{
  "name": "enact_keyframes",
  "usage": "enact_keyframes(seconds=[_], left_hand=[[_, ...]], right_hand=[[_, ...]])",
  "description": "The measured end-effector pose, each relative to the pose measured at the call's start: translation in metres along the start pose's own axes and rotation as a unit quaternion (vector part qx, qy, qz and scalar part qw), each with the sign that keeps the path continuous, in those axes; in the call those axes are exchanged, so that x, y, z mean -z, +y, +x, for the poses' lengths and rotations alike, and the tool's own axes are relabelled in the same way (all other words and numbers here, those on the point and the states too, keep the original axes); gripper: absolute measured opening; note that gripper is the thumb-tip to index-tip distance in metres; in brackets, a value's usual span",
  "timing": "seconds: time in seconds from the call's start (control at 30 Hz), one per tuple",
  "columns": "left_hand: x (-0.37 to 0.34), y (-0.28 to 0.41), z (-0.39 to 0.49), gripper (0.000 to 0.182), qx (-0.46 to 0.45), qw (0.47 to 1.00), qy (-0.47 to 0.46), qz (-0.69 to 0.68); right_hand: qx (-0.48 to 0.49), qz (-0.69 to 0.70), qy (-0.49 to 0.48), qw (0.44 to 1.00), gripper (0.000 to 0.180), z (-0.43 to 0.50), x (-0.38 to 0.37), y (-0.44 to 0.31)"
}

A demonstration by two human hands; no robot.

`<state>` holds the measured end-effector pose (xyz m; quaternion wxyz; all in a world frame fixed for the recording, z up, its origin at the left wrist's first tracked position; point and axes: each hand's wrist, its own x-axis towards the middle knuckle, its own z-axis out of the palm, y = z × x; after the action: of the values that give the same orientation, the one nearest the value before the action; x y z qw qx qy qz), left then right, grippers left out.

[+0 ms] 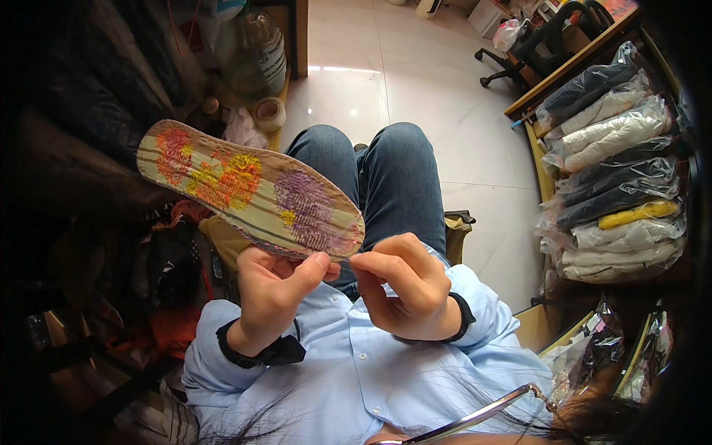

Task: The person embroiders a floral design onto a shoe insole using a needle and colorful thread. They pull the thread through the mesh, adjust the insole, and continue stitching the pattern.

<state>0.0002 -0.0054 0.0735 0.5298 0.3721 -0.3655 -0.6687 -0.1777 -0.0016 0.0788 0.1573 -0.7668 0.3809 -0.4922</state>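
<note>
An embroidered cloth insole (267, 194) is held tilted above my lap, its striped fabric covered with rough purple, orange, yellow and red stitching. My left hand (281, 286) grips its lower edge, thumb on the near side and fingers behind. At the end of the insole closest to me, my right hand (406, 286) has thumb and forefinger pinched together right beside the rim. Whatever may be between those fingertips is too small to make out. The other right fingers are curled. Black bands circle both cuffs of the light blue shirt (356, 356).
Jeans-clad knees (367, 167) are under the work. To the right, clothes in clear plastic bags (612, 167) fill a shelf. A large plastic bottle (264, 55) and a roll of tape (270, 114) stand at left. A wheeled office chair (528, 50) is farther off on the tiled floor (484, 139).
</note>
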Motion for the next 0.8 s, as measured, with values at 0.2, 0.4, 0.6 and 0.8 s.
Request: enact_keyframes(seconds=[0.2,0.4,0.6,0.8], left_hand=[[-0.0033,-0.0003,-0.0032,0.012,-0.009,1.0,0.017,0.023],[-0.003,-0.0019,-0.0029,0.013,-0.021,0.999,0.014,0.02],[-0.0045,-0.0035,-0.0042,0.018,-0.021,0.999,0.019,0.036],[-0.0057,-0.0051,-0.0052,0.017,-0.034,0.999,0.024,0.024]], right_hand=[[0.015,-0.008,0.003,1.0,0.034,-0.0033,-0.0014,-0.0011],[0.011,-0.005,0.003,1.0,0.034,-0.0038,-0.0015,-0.0004],[0.005,0.003,0.006,1.0,0.033,-0.0032,-0.0027,-0.0007],[0.004,0.005,-0.005,1.0,0.033,-0.0022,-0.0008,-0.0018]])
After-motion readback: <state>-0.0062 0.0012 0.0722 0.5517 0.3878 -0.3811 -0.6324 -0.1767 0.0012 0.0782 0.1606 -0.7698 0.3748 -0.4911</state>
